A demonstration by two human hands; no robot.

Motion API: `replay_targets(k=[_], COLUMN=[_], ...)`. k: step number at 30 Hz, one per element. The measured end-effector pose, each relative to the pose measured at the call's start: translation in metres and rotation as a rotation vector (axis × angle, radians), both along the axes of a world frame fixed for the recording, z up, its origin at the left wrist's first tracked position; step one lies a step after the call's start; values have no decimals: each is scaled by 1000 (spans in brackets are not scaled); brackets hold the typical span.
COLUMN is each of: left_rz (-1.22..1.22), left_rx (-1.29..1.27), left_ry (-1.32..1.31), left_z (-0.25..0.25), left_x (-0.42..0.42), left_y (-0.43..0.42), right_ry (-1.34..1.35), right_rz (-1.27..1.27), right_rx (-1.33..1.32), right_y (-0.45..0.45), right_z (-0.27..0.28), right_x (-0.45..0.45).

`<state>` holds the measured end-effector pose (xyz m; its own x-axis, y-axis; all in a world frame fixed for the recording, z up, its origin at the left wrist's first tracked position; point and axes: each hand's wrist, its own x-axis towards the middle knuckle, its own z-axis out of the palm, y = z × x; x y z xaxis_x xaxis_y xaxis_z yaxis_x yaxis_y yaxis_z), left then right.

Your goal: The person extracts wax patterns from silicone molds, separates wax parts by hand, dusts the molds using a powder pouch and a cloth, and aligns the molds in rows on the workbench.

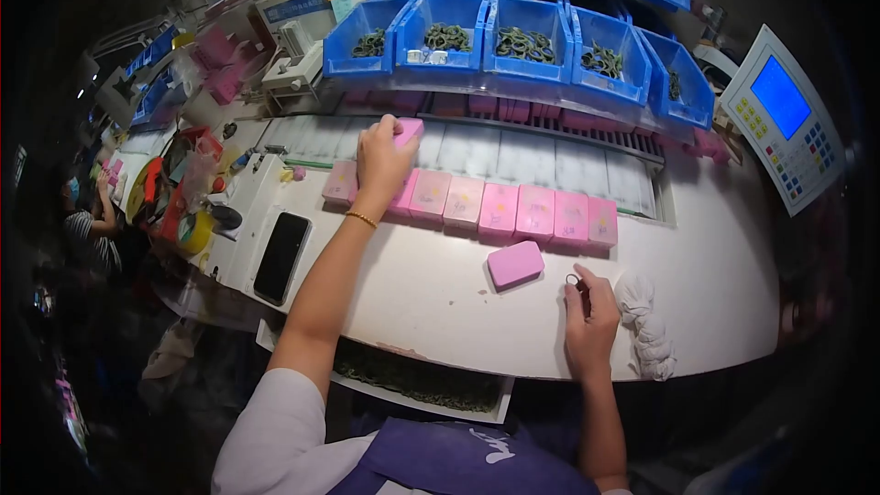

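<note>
My left hand (383, 163) is closed around a pink block (410, 131), reaching over the left part of a row of similar blocks. Several pink blocks (500, 209) stand side by side in that row, with handwritten marks on their fronts. One more block, a loose pink one (515, 264), lies nearer to me on the white table. To its right, my right hand (591, 316) pinches a small ring (572, 280) between thumb and fingertips. Beside this hand lies a bunched white cloth (646, 325).
Blue bins (530, 37) with green ring-like pieces are stacked at the back. A control panel (784, 119) with a blue screen stands right. A black phone (281, 258) lies left. Below the table edge is a drawer (422, 385) of green bits. Another person (96, 220) is far left.
</note>
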<state>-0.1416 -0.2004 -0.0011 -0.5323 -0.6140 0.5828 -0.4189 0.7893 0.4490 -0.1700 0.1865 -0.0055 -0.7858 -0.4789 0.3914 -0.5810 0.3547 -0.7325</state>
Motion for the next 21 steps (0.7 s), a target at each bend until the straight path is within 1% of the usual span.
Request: replay_targets(k=[2, 4, 5, 6, 8, 9, 11, 12, 14, 16, 18, 19, 21], left_rz=[-15, 55, 43, 40, 42, 34, 37, 6, -305, -592, -683, -699, -732], left_rx=[-29, -89, -59, -59, 42, 41, -376, -359, 353, 552, 593, 514, 388], left_ry=[13, -184, -257, -252, -327, -325, -104, -111, -39, 8, 62, 69, 119], left_z=[-5, -6, -2, 4, 10, 11, 9, 6, 45, 51, 46, 46, 41], left_x=[-10, -22, -23, -23, -21, -15, 3, 12, 49, 77, 97, 102, 105], left_y=[5, 13, 15, 16, 15, 13, 25, 40, 100, 160, 204, 217, 232], right_ry=[-59, -69, -78, -73, -114, -111, -664, -740, -827, -851, -935, -975, -948], right_rz=[-43, -39, -37, -40, 12, 3, 57, 113, 177, 276, 308, 314, 308], right_rx=[-42, -48, -54, -54, -159, -159, -552, -579, -689, -774, -811, -828, -799], right_y=[-3, -3, -2, 1, 5, 5, 4, 9, 4, -2, -6, -7, -6], right_z=[4, 5, 6, 3, -11, -14, -13, -10, 0, 11, 27, 31, 32], right_x=[0, 0, 0, -2, -8, -7, -3, -5, 0, 9, 20, 24, 30])
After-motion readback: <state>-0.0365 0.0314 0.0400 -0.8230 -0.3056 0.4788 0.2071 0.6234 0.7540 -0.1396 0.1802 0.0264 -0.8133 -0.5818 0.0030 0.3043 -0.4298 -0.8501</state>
